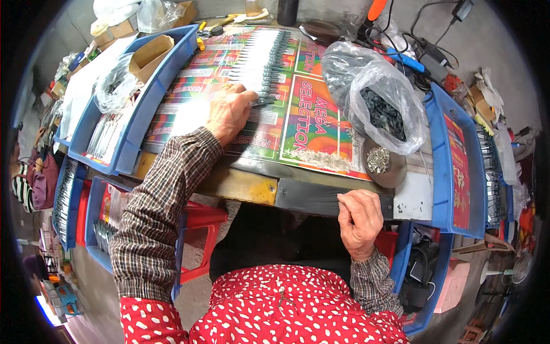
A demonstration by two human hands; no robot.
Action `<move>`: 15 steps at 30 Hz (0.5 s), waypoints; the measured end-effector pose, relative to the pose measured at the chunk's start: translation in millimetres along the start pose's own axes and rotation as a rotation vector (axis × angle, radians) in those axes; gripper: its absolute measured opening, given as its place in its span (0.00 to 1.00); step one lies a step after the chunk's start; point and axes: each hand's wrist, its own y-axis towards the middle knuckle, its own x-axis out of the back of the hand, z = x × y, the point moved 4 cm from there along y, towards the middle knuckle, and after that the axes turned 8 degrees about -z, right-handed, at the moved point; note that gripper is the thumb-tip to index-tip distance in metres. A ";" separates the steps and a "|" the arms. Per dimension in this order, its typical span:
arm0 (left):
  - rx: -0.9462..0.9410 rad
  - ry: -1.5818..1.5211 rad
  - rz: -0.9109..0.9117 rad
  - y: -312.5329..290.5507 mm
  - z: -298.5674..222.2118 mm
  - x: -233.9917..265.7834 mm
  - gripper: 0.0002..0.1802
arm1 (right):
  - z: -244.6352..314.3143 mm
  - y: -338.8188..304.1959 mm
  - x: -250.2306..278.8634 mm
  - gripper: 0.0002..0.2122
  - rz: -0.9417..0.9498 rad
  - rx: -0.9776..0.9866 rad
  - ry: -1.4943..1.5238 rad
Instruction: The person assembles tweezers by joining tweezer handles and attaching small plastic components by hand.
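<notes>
- Left hand (pixel 230 112): curled, fingertips down at the near end of the row of slim pieces (pixel 263 60). Can't tell from here if it's gripping one.
- Right hand (pixel 361 218): fingers bunched narrow over the black strip (pixel 306 198) on the table's near edge. Can't see if anything is pinched. Well apart from the row.
- Row: side by side, dark ends, running away from the left hand toward the table's far side, on a colourful printed sheet (pixel 321 114).
- Beyond the right hand: round dish (pixel 395 172) with small silvery bits (pixel 378 160); just behind it, a clear bag (pixel 349 74), mouth open, dark small parts (pixel 385 114) inside.
- Outer flanks: left blue tray (pixel 133 129), right blue tray (pixel 442 195).
</notes>
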 end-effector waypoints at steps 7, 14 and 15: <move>-0.061 0.016 -0.127 0.9 10.2 -10.3 0.11 | 3.6 0.0 -4.4 0.11 0.023 0.016 -0.042; -0.061 0.099 -0.120 0.2 2.4 -5.6 0.08 | 5.2 -4.3 -2.2 0.11 0.035 -0.002 -0.061; -0.064 0.069 -0.136 -0.7 -0.9 0.7 0.08 | 4.6 -4.7 -1.3 0.11 0.046 -0.002 -0.065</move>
